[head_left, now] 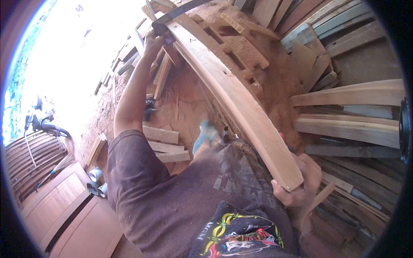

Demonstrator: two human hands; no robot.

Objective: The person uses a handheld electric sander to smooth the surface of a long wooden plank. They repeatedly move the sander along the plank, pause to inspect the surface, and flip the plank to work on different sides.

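A long wooden plank [234, 96] runs from the upper middle down to the lower right, across my body. My right hand [301, 185] grips its near end at the lower right. My left hand [153, 41], arm stretched out, is closed on a long dark blade-like tool [180, 12] whose edge rests on the plank's far end. My dark shirt and a blue sandal [205, 134] show below the plank.
Sawdust-covered ground [275, 77] lies beneath. Loose boards [165, 144] are scattered near my foot, planks [352, 124] are stacked on the right, a wooden frame [234, 49] lies beyond the plank. Wooden door panels [64, 206] and white pipe fittings [95, 180] sit at lower left.
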